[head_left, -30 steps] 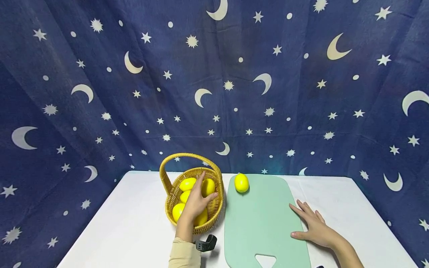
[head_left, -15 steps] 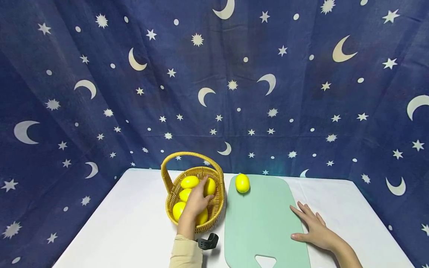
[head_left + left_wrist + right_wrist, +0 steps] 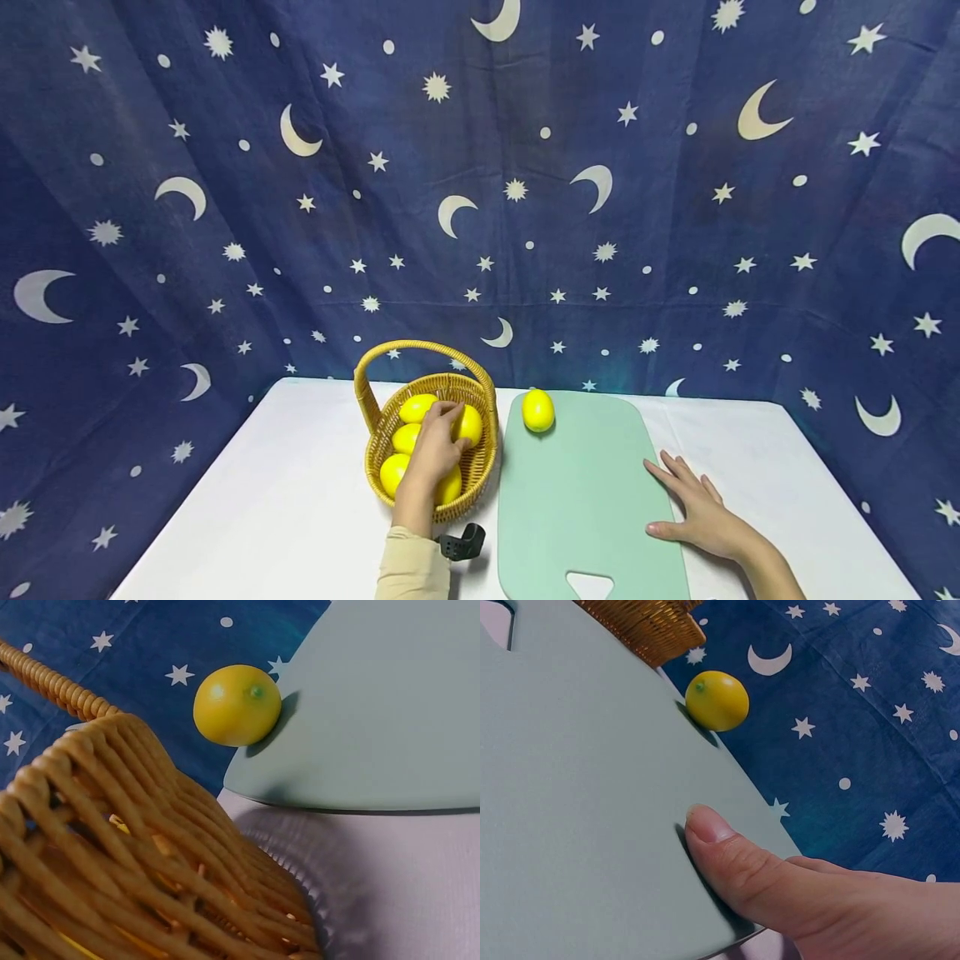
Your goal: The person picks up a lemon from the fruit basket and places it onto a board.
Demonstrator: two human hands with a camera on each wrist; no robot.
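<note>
My left hand (image 3: 435, 450) is down inside the wicker basket (image 3: 482, 477), its thumb and fingers curled about a yellow lemon (image 3: 471, 423) on the right side. Several other lemons (image 3: 407, 438) lie around the hand, partly covered by it. In the left wrist view the basket's woven wall (image 3: 150, 840) hides the hand. A single lemon (image 3: 538, 411) sits at the far left corner of the pale green cutting board (image 3: 585, 492). My right hand (image 3: 697, 512) rests at the board's right edge, fingers spread; its thumb (image 3: 742, 870) lies over the board in the right wrist view.
The basket's tall handle (image 3: 420, 343) arches over its back. A white-covered table (image 3: 262, 500) carries everything. Behind it hangs a dark blue cloth (image 3: 525, 275) with moons and stars. A black wrist mount (image 3: 463, 542) juts out beside my left wrist.
The left fingers, stretched out over the lemons earlier, have curled in and closed around the right-hand lemon. The right hand stays in place. The head view has shifted slightly.
</note>
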